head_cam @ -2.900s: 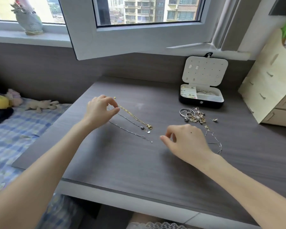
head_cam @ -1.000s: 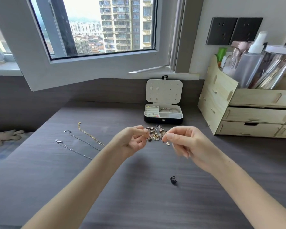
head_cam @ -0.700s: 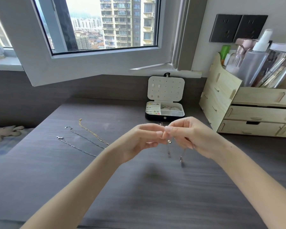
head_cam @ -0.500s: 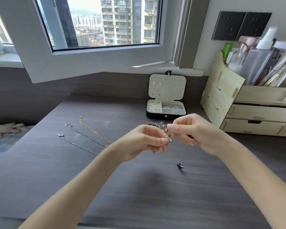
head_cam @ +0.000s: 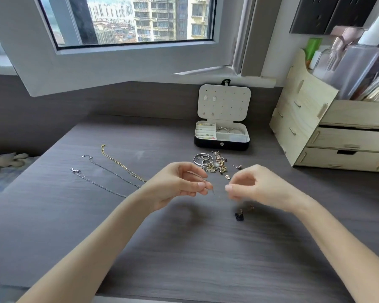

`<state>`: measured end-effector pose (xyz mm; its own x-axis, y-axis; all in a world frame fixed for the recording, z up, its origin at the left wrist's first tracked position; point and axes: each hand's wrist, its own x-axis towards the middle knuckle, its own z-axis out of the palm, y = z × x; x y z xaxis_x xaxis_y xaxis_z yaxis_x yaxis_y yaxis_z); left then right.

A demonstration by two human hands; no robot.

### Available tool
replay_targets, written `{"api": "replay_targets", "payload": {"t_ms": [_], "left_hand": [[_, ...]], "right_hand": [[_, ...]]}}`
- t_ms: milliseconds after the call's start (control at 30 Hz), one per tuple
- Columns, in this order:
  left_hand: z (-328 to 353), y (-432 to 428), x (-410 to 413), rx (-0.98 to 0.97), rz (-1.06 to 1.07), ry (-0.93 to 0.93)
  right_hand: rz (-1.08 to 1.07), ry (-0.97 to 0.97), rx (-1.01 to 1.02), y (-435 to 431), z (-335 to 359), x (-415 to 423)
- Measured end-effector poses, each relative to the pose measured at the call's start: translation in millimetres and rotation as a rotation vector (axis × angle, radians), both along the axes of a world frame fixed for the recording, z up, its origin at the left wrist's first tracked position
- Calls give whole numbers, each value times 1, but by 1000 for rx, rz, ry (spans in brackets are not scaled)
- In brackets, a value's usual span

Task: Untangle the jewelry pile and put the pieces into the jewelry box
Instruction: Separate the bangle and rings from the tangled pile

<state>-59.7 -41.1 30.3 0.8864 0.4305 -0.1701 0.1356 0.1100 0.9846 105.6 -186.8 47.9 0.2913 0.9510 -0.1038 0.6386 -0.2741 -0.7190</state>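
Four chains [head_cam: 127, 167], one tangled pile [head_cam: 212, 164], one jewelry box [head_cam: 221, 145], two hands [head_cam: 177, 184] [head_cam: 260, 184].

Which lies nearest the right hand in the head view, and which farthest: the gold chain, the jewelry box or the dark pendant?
1. Dark pendant, just below the right hand.
2. Jewelry box, farther back, slightly left.
3. Gold chain, far to the left.

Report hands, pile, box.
Left hand pinches thin silver chain; right hand curled, grip blurred. Tangled silver-and-gold jewelry pile near open black jewelry box. Small dark pendant under right hand.
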Motion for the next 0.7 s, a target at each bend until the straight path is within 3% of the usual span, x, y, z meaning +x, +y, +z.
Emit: {"api": "replay_targets", "payload": {"t_ms": [67, 167, 333, 533, 600, 700], "left_hand": [[0, -3, 5, 47, -2, -19], [0, -5, 12, 77, 6, -26], [-6, -5, 13, 57, -2, 17], [-13, -6, 16, 158, 7, 131], [-12, -5, 17, 121, 0, 130], [-12, -4, 17, 65, 8, 113]], "right_hand": [[-40, -140, 109, 4, -5, -8], [29, -83, 219, 12, -9, -20], [-60, -30, 302, 18, -21, -24], [-165, -270, 397, 18, -34, -31], [-201, -131, 394, 16, -28, -28], [-238, 241, 352, 15, -19, -23]]}}
